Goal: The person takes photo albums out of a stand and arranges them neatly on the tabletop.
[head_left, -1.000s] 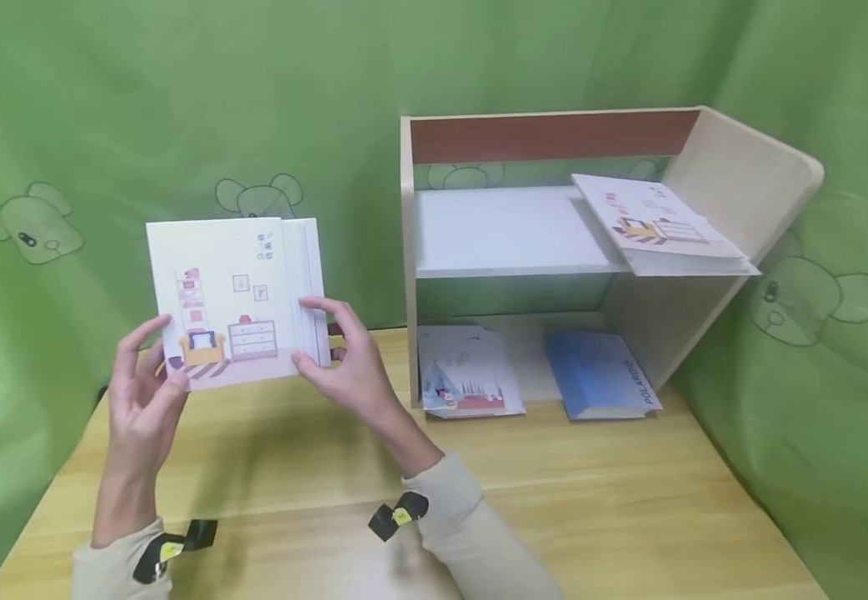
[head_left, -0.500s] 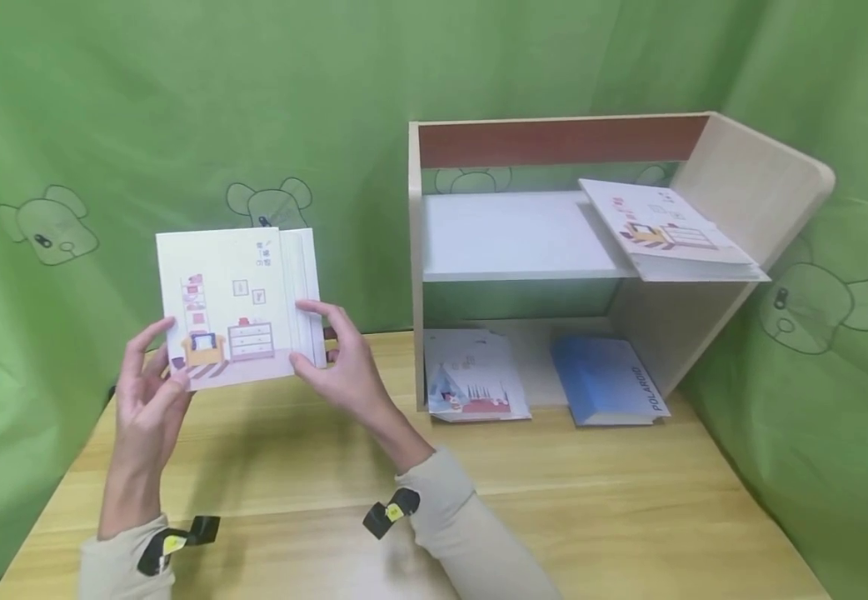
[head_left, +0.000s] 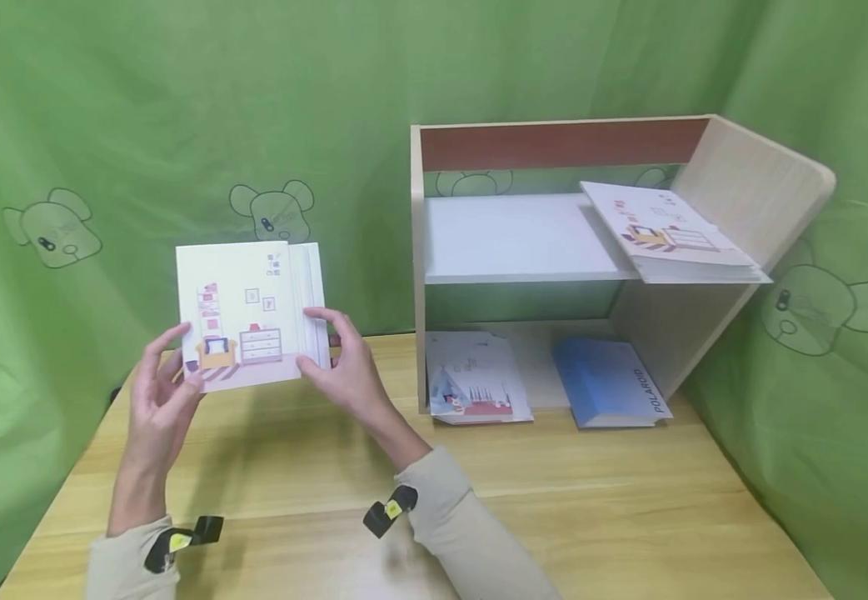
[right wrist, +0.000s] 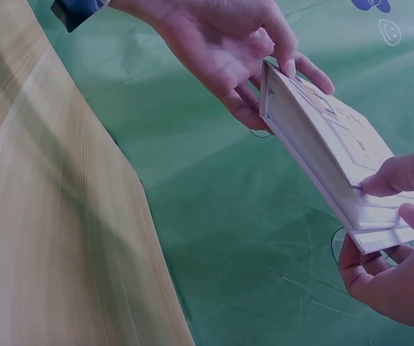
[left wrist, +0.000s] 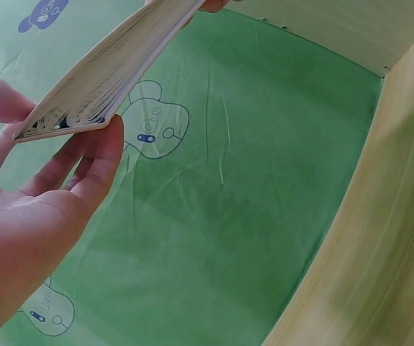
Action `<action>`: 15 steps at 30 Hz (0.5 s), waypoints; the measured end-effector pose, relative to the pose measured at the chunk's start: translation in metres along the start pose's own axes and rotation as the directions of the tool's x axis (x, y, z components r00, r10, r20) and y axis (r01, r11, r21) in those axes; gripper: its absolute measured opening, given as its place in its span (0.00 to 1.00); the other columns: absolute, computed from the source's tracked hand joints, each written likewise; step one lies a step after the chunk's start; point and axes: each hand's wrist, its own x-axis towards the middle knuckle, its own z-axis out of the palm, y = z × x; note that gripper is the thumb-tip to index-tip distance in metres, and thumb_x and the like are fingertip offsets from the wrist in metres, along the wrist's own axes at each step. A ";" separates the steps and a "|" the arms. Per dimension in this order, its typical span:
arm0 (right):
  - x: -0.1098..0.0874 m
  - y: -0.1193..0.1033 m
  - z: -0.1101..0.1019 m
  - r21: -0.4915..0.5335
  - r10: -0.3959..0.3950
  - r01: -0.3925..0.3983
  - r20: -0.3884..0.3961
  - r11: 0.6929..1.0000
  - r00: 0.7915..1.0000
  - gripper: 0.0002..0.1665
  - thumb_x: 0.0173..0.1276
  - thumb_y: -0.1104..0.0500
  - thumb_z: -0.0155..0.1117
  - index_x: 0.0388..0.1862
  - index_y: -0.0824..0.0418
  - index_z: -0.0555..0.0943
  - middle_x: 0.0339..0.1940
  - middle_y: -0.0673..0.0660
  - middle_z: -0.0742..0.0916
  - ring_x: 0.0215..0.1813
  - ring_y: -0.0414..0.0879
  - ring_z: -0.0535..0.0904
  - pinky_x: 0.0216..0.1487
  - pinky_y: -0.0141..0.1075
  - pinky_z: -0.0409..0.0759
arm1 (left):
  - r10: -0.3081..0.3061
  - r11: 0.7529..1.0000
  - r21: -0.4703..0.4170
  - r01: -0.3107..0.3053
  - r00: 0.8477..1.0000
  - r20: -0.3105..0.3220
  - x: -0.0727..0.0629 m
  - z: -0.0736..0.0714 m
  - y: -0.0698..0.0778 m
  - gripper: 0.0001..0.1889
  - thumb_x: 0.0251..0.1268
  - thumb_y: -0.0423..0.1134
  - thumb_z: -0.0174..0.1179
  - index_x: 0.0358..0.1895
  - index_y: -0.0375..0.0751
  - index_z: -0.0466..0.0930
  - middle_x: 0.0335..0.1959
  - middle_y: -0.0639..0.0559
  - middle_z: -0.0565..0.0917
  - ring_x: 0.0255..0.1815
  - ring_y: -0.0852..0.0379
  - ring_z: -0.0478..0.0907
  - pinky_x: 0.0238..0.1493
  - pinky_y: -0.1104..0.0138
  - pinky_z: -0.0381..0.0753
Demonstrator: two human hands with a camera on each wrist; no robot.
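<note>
Both hands hold a white book (head_left: 242, 283) above the table, its cover printed with a yellow armchair and a chest of drawers. My left hand (head_left: 160, 404) grips its lower left corner between thumb and fingers. At the right edge my right hand (head_left: 347, 371) pinches it, thumb and index finger on the front. The front cover is shifted left, so a strip of pages or back cover shows at the right. In the left wrist view the page edges of the book (left wrist: 113, 72) face the camera. The right wrist view shows both hands on the book (right wrist: 322, 137).
A wooden shelf unit (head_left: 764, 158) stands at the right. A similar white book (head_left: 674, 233) leans on its upper board (head_left: 509, 237). Below lie another illustrated book (head_left: 479, 379) and a blue POLAROID book (head_left: 610, 383), jutting over the table (head_left: 554, 517). Green curtain (head_left: 179, 100) hangs behind.
The held book and both hands have moved slightly down, the left hand also a little right. The view has shifted a little. The grip looks the same.
</note>
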 end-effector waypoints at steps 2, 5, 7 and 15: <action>0.001 0.001 0.001 0.013 0.016 -0.016 -0.006 1.000 1.000 0.39 0.61 0.71 0.72 0.70 0.53 0.74 0.63 0.55 0.79 0.48 0.45 0.81 0.37 0.33 0.88 | -0.011 1.000 0.015 0.011 1.000 -0.011 0.000 0.000 0.000 0.37 0.66 0.11 0.37 0.79 0.35 0.56 0.68 0.37 0.69 0.63 0.50 0.77 0.64 0.63 0.79; 0.002 0.004 0.002 0.033 0.036 -0.035 -0.018 0.999 0.999 0.39 0.61 0.71 0.72 0.70 0.53 0.74 0.64 0.56 0.80 0.50 0.47 0.82 0.39 0.33 0.88 | -0.023 0.999 0.035 0.024 0.999 -0.027 0.000 0.000 -0.001 0.37 0.66 0.11 0.37 0.79 0.36 0.57 0.68 0.38 0.70 0.63 0.50 0.77 0.63 0.63 0.79; 0.002 0.005 0.004 0.046 0.046 -0.045 -0.025 0.998 0.999 0.38 0.61 0.71 0.72 0.69 0.53 0.75 0.64 0.56 0.80 0.52 0.48 0.82 0.41 0.33 0.88 | -0.027 0.999 0.037 0.029 0.999 -0.035 0.000 -0.001 -0.002 0.37 0.66 0.11 0.37 0.79 0.36 0.57 0.68 0.38 0.70 0.63 0.50 0.77 0.63 0.63 0.80; 0.003 0.007 0.007 0.061 0.082 -0.079 -0.050 0.995 0.995 0.37 0.61 0.70 0.72 0.68 0.54 0.75 0.63 0.57 0.80 0.54 0.52 0.82 0.43 0.33 0.88 | -0.063 0.997 0.039 0.066 0.995 -0.071 -0.001 -0.004 -0.006 0.37 0.67 0.13 0.38 0.79 0.39 0.57 0.67 0.39 0.70 0.62 0.51 0.77 0.63 0.63 0.79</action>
